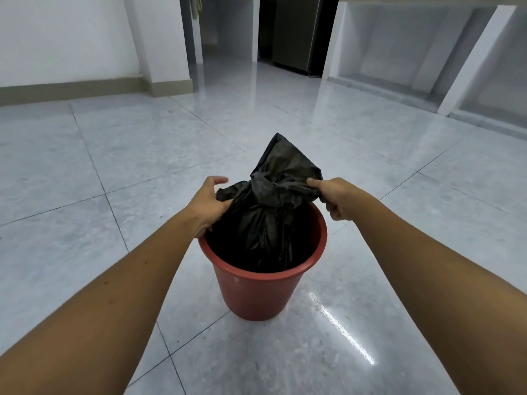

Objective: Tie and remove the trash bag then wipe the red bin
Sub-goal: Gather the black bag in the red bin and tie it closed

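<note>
The right hand (335, 199), just right of the frame's centre, is closing its thumb and fingers on one twisted tail of the black trash bag (268, 223), pinching the plastic and drawing it out to the right. Across from it, the left hand (209, 202) is gripping the opposite tail at centre left, fingers curled into the crumpled plastic while the thumb is lifting slightly free. Between the two hands the knot (266, 185) is sitting mid-frame, with a loose flap of bag standing up above it. The line of pull is running almost level, left to right across the picture, and both hands are lying about equally near the knot, one on each side. Below, the gathered bag is hanging down inside the red bin (256, 292), which is standing upright on the grey tiled floor (114, 155) at lower centre. The bag looks tied or nearly so; lifting would mean pulling straight upward from the neck.
</note>
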